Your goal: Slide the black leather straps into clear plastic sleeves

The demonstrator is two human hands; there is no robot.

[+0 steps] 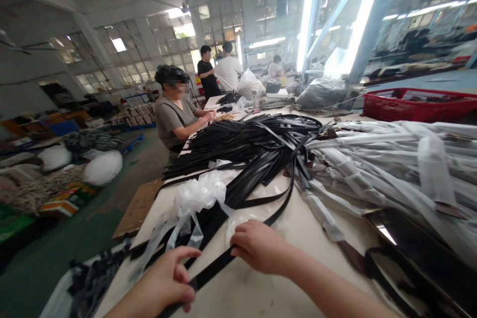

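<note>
A black strap runs slantwise between my two hands, low over the pale tabletop. My left hand grips its near end between thumb and lower fingers, with the index finger stretched out. Farther along the same strap, my right hand is closed round it, knuckles up. Beyond my right hand the strap curves up toward a large heap of black straps. Crumpled clear plastic film lies on the straps just ahead of my hands.
White-wrapped straps cover the table's right side, near a dark glossy panel. A red crate stands behind them. A co-worker works at the table's left edge. A bin of black pieces sits low at left.
</note>
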